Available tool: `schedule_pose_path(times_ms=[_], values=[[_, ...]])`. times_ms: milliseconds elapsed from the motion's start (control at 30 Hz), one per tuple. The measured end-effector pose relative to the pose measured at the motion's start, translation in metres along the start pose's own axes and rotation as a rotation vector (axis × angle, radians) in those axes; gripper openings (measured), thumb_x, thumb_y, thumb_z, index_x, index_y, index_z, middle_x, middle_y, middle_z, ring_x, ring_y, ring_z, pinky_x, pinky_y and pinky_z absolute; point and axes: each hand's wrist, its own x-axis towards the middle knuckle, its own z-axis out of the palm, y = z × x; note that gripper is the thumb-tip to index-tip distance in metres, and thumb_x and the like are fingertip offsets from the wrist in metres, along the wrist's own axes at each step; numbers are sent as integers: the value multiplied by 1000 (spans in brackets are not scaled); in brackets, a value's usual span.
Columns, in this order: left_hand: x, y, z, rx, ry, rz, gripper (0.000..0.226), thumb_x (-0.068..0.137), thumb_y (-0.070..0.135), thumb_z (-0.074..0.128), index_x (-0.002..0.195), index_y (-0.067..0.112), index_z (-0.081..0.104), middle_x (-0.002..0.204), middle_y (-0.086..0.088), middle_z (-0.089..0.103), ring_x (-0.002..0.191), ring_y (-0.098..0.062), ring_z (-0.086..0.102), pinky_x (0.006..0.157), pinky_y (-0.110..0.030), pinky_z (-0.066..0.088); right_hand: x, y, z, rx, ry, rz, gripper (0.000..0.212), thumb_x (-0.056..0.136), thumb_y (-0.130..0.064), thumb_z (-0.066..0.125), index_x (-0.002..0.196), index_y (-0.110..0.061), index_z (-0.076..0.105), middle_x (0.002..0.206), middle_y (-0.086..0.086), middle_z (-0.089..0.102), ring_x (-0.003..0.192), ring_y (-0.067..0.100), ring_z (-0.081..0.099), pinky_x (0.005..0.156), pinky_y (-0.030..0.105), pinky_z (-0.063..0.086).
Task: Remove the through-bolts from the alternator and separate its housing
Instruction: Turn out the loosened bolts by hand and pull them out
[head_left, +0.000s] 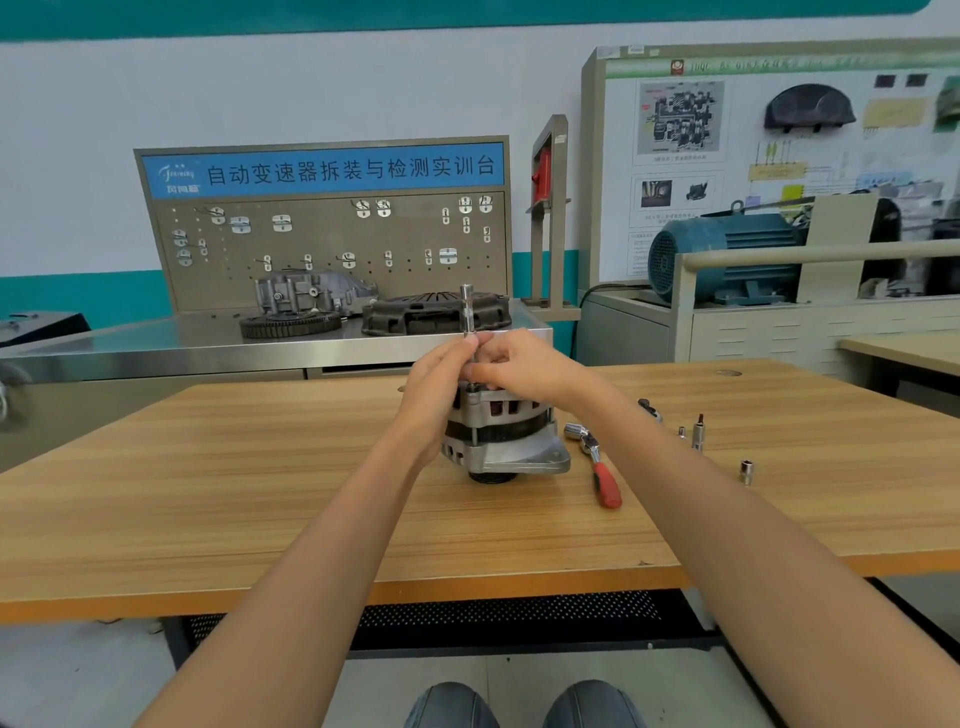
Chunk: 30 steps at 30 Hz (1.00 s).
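Room: workshop with a grey pegboard panel (332, 228) behind a steel bench, and a blue electric motor (727, 254) off to your right.
Desk: wood-grain desk (260, 467) with an orange front edge, right in front of your knees.
Alternator: the alternator (501, 436) stands on end near the middle of the desk, pulley side down, housing halves together.
Extension bar: a slim metal extension bar (467, 309) stands upright over the top edge of the alternator.
Left hand: your left hand (439, 384) is against the alternator's left side, its fingers curled round the lower part of the bar.
Right hand: your right hand (519, 366) rests over the top of the alternator, fingers pinching the same bar from the right.
Ratchet: a red-handled ratchet (597, 462) lies just beside the alternator on the right.
Loose bits: a small socket (746, 470) and a few other bits (697, 431) stand farther right, well apart from the alternator.
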Motion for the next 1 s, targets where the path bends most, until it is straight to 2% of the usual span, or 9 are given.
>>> schedule_pose_path(times_ms=[133, 200, 300, 433, 600, 667, 833, 900, 1000], values=[[2, 1, 1, -40, -13, -56, 26, 96, 33, 46, 104, 31, 71, 107, 5, 73, 105, -12, 65, 90, -32, 49, 4, -4, -6, -87, -83, 95, 22, 92, -25, 59, 82, -7, 65, 88, 9, 61, 83, 18, 56, 81, 35, 47], [2, 1, 1, -42, -17, -24, 23, 96, 31, 49, 101, 30, 71, 104, 4, 73, 101, -11, 66, 85, -28, 49, 5, -4, -5, -54, -94, 99, 20, 91, -23, 61, 99, -7, 68, 99, 3, 66, 95, 14, 60, 89, 32, 45], [0, -1, 0, -56, -16, 6, 18, 94, 29, 58, 92, 31, 75, 100, 3, 74, 98, -10, 67, 82, -25, 49, 4, -4, -3, -17, -80, 79, 30, 88, -26, 64, 116, -14, 61, 94, -6, 65, 94, 9, 60, 80, 21, 45], [1, -1, 1, -46, -1, 0, 12, 91, 28, 62, 91, 28, 75, 96, 2, 74, 95, -12, 68, 79, -24, 49, 4, -2, -2, -22, -5, 76, 22, 86, -24, 67, 105, -13, 66, 95, 5, 68, 94, 18, 63, 87, 32, 50], [1, 0, 3, -24, 31, -1, 10, 91, 28, 63, 94, 23, 71, 96, -1, 73, 98, -18, 66, 84, -29, 51, 2, -3, -8, 19, -14, 95, 16, 84, -20, 69, 96, -10, 70, 89, 12, 68, 84, 16, 65, 76, 26, 51], [1, 3, 5, -24, 34, -26, 15, 94, 29, 57, 93, 24, 71, 98, -2, 73, 100, -20, 65, 89, -33, 51, 2, -5, -11, 3, -36, 128, 10, 83, -22, 70, 87, -13, 70, 79, 6, 65, 73, 11, 61, 67, 21, 46], [4, 3, 4, -61, 19, -100, 27, 97, 31, 44, 101, 27, 70, 103, 0, 74, 102, -17, 67, 86, -32, 51, 3, -8, -13, -15, -71, 161, 16, 85, -21, 68, 72, -12, 65, 71, 1, 60, 67, 9, 56, 66, 23, 45], [3, 1, 2, -56, 12, -68, 24, 98, 31, 46, 100, 29, 71, 102, 3, 74, 99, -11, 67, 81, -26, 50, 2, -8, -11, -17, -64, 151, 16, 86, -21, 67, 72, -14, 66, 75, -1, 62, 73, 8, 58, 65, 22, 41], [2, -2, -1, -68, 13, -25, 21, 97, 30, 52, 95, 30, 73, 102, 4, 74, 102, -10, 66, 83, -23, 47, 1, -7, -9, -24, -50, 140, 19, 85, -27, 66, 77, -9, 67, 90, 8, 67, 90, 16, 62, 82, 31, 47]])
